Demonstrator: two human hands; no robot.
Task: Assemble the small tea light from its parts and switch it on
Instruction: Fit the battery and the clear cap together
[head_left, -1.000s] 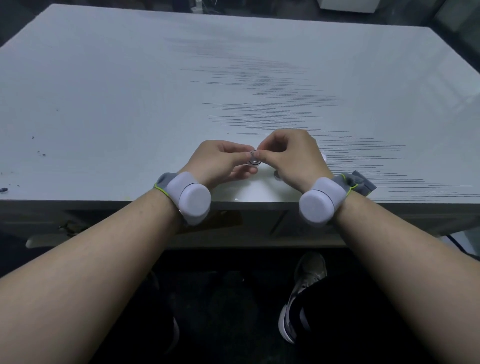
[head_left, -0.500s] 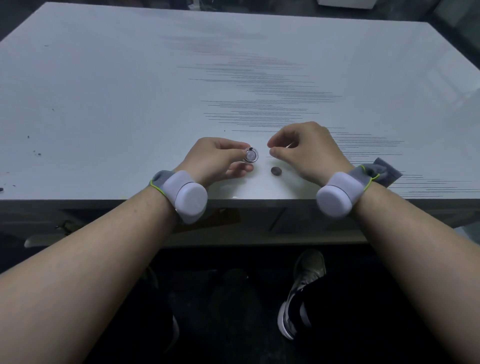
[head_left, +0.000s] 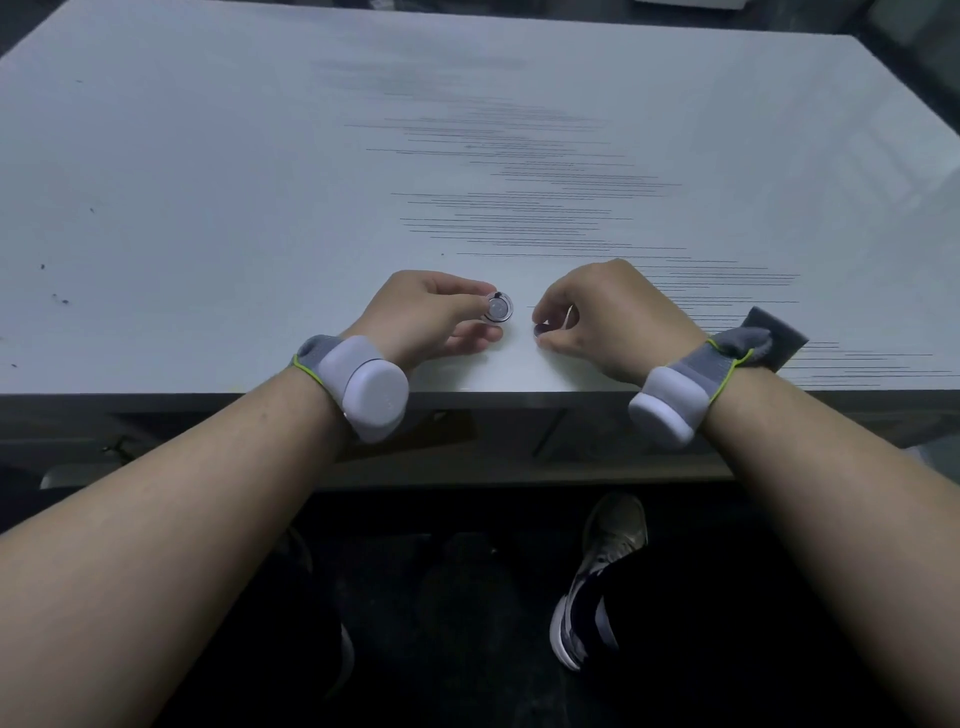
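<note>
My left hand (head_left: 426, 317) pinches the small round white tea light body (head_left: 497, 307) between thumb and fingers, just above the white table (head_left: 260, 208). Its flat underside, which has a small dark mark near the rim, faces me. A little to the right, my right hand (head_left: 608, 317) has thumb and forefinger closed on a small dark round disc (head_left: 543, 328) at the table surface. Whether the disc is lifted off the table I cannot tell. The two hands are a short gap apart, near the table's front edge.
A dark grey flat pad (head_left: 779, 332) lies on the table behind my right wrist. Fine dark lines streak the tabletop's middle and right. A few dark specks (head_left: 60, 299) sit at the left. Below the table edge (head_left: 493, 397) a shoe (head_left: 602, 582) rests on the floor.
Both hands were together on the tea light body, then my right hand let go. The dark disc lay free on the table; now my right fingers have closed on it.
</note>
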